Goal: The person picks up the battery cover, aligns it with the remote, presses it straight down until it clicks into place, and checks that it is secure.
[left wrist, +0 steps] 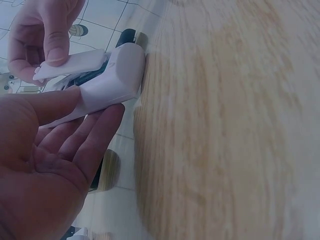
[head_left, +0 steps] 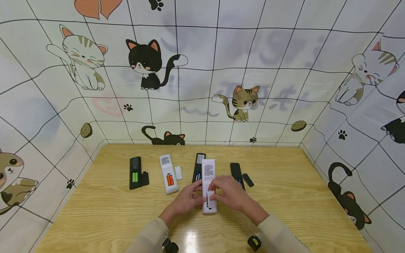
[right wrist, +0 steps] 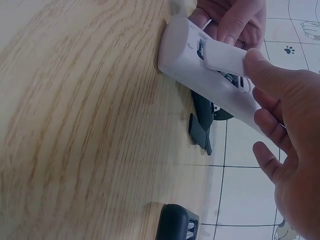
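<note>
A white remote control (head_left: 208,181) lies back side up in front of me, its label toward the far end. My left hand (head_left: 187,197) grips it by its left side, the thumb near the open battery compartment. Between thumb and fingers, my right hand (head_left: 230,192) pinches a white battery cover (right wrist: 225,57). The cover is tilted over the compartment, with dark gaps showing around it. In the right wrist view, metal parts (right wrist: 231,79) show under it; whether batteries are inside I cannot tell.
Behind stand a black remote (head_left: 135,165) with green batteries, a white remote (head_left: 165,167) with orange batteries and its loose cover (head_left: 178,172), and a partly hidden black remote (head_left: 199,162). At right lies another black remote (head_left: 235,170) beside its cover (head_left: 248,180).
</note>
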A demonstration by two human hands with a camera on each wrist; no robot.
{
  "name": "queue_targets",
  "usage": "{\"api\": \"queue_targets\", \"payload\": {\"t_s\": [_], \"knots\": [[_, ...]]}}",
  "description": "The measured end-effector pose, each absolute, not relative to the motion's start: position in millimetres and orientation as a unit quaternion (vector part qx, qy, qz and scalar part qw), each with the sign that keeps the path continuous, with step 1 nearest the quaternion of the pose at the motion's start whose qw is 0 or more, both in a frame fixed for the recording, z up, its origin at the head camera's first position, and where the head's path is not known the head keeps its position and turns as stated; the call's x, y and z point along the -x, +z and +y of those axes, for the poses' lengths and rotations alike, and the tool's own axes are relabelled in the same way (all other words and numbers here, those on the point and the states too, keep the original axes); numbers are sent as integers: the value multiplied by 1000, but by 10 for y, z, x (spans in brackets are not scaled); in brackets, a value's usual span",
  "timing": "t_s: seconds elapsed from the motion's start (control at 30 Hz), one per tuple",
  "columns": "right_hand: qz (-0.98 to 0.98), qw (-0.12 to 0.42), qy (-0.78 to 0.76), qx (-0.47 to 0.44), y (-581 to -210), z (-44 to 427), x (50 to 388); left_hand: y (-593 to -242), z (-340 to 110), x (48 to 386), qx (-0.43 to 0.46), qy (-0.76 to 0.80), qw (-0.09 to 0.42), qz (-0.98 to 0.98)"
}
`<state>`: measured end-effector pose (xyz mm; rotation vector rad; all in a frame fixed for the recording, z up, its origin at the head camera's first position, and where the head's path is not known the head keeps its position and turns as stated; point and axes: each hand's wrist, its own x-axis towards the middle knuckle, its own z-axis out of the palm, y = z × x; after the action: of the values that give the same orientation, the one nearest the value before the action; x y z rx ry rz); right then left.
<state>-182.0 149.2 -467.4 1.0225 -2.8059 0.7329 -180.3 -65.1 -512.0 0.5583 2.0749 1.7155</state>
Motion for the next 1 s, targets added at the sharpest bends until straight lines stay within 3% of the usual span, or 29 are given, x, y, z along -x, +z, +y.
{"api": "queue_targets", "payload": {"t_s": [1.0], "knots": [[-922, 21, 227, -312, -4684, 1477, 1814, -5108, -639, 1813, -189, 611, 197, 743]]}}
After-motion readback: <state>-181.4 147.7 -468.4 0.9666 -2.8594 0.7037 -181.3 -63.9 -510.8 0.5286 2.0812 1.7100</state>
